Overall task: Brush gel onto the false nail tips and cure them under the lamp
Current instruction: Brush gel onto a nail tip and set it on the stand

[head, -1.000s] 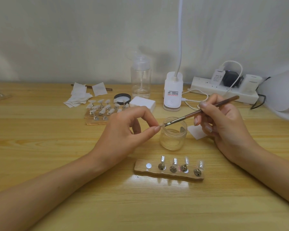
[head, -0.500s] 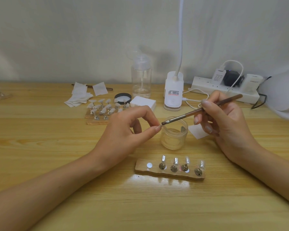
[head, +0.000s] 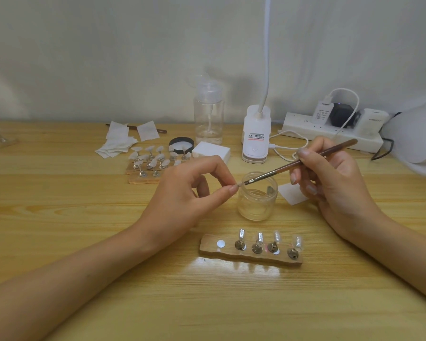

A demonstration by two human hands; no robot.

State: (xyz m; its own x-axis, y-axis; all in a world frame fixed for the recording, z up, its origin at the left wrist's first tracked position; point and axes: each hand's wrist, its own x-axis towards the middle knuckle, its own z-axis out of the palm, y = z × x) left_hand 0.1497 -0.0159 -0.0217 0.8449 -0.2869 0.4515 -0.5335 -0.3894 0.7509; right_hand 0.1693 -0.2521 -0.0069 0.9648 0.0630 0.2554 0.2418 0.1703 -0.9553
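A: Brown brush (head: 300,164), which hand has it?

B: The right hand (head: 330,185). Its fingers are curled round the handle like a pen, and the bristles point left.

A: And the left hand (head: 182,195)?

B: Thumb and forefinger pinch one small nail tip (head: 239,185). The bristles meet it just above the rim of the clear jar (head: 257,205).

A: Where are the other tips?

B: Four stand on metal pegs on the wooden strip (head: 231,254), nearer the person, with one bare round spot at its left end. More white tips sit on a second strip (head: 143,180), farther back on the left.

A: And behind?

B: Paper wipes (head: 116,143), a clear pump bottle (head: 208,114), a white desk lamp base (head: 256,136) and a power strip (head: 305,130). A white domed shape (head: 416,139) sits at the right edge, all on the wooden table (head: 59,217).
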